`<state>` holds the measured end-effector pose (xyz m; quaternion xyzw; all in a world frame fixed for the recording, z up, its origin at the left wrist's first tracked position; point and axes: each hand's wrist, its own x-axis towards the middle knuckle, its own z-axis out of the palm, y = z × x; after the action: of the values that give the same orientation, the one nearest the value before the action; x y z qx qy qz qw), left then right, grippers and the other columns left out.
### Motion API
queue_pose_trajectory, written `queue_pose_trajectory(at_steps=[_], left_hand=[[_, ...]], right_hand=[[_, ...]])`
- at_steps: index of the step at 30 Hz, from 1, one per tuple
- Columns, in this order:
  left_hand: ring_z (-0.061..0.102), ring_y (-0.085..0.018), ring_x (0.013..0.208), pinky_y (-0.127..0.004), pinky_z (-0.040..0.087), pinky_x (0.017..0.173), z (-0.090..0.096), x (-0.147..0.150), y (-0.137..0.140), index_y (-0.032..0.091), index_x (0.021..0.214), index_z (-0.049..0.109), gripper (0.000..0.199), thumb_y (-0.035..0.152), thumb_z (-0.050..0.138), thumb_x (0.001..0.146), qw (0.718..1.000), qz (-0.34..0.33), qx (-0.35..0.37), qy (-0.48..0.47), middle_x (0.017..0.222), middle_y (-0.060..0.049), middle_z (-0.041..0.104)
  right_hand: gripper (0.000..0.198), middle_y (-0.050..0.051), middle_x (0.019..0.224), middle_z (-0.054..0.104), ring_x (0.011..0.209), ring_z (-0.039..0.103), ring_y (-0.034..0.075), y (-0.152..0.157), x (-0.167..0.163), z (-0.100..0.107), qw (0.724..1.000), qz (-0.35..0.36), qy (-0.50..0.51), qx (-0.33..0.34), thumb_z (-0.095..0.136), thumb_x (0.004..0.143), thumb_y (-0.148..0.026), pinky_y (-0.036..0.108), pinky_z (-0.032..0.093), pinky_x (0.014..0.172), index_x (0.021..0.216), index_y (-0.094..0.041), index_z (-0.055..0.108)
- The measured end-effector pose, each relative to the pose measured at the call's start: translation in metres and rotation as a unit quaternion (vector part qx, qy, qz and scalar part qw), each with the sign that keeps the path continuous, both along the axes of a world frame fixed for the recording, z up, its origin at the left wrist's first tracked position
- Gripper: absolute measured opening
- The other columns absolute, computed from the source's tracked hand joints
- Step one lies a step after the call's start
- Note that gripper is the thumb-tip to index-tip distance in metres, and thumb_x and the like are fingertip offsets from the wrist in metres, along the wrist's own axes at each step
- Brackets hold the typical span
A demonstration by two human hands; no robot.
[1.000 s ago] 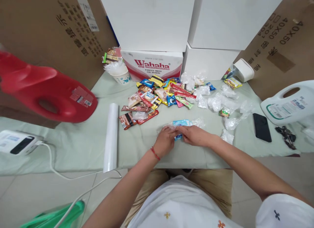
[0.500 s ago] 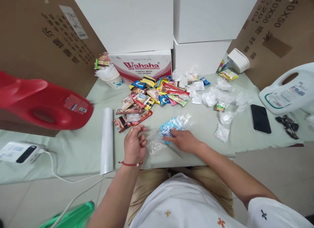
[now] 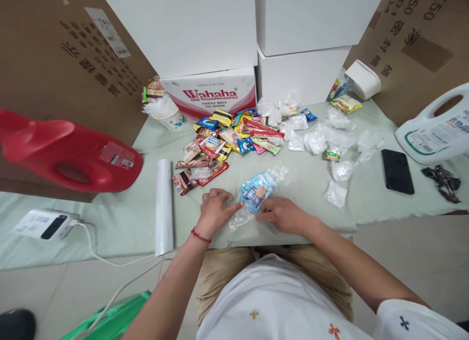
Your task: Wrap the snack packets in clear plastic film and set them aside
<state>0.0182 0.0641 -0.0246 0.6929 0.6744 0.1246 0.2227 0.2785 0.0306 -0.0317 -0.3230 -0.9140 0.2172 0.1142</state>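
A blue snack packet (image 3: 258, 188), with a darker blue printed packet face showing, lies on clear plastic film (image 3: 240, 220) near the table's front edge. On its left is my left hand (image 3: 214, 210), thumb stretched toward the packet's lower left edge and apart from the curled fingers, over the film. My right hand (image 3: 284, 215) is at the packet's lower right corner, with fingers closed together at the film's edge. How much film is between those fingers is partly hidden. A white roll (image 3: 164, 208) stands left of my left hand.
Behind the packet is a pile of wrapped snacks (image 3: 220, 142), with several clear-wrapped bundles (image 3: 317, 139) to its right. A red jug (image 3: 73, 157) is at left, a black phone (image 3: 397, 171) and white jug (image 3: 436, 127) at right. White cables (image 3: 110, 267) hang over the front edge.
My right hand has come off the top of the packet to its lower right corner. My left hand has moved right, its thumb now toward the packet. The view has shifted slightly.
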Motion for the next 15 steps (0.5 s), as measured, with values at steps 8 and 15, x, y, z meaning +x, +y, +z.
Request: queue_pose_trajectory(at_steps=[8,15], left_hand=[[0.06,-0.028,0.088,-0.04,0.049,0.079,0.016,-0.004,-0.034,0.021,0.067,0.058,0.021,0.033,0.073,0.074,1.0,0.01,-0.013,0.007,0.092,-0.009,0.066],[0.05,-0.012,0.049,-0.023,0.036,0.05,0.027,0.035,-0.015,0.019,0.08,0.06,0.024,0.039,0.07,0.073,0.891,0.107,-0.17,-0.408,0.058,0.004,0.059]], right_hand=[[0.037,0.011,0.121,0.062,0.103,0.056,0.023,0.014,-0.015,-0.006,0.981,-0.153,0.084,0.078,0.053,0.101,-0.017,0.036,0.049,0.09,0.131,-0.028,0.071],[0.036,0.008,0.111,0.065,0.099,0.057,0.021,0.012,-0.02,-0.027,0.986,-0.132,0.087,0.05,0.053,0.099,-0.015,0.034,0.048,0.088,0.125,-0.028,0.073]])
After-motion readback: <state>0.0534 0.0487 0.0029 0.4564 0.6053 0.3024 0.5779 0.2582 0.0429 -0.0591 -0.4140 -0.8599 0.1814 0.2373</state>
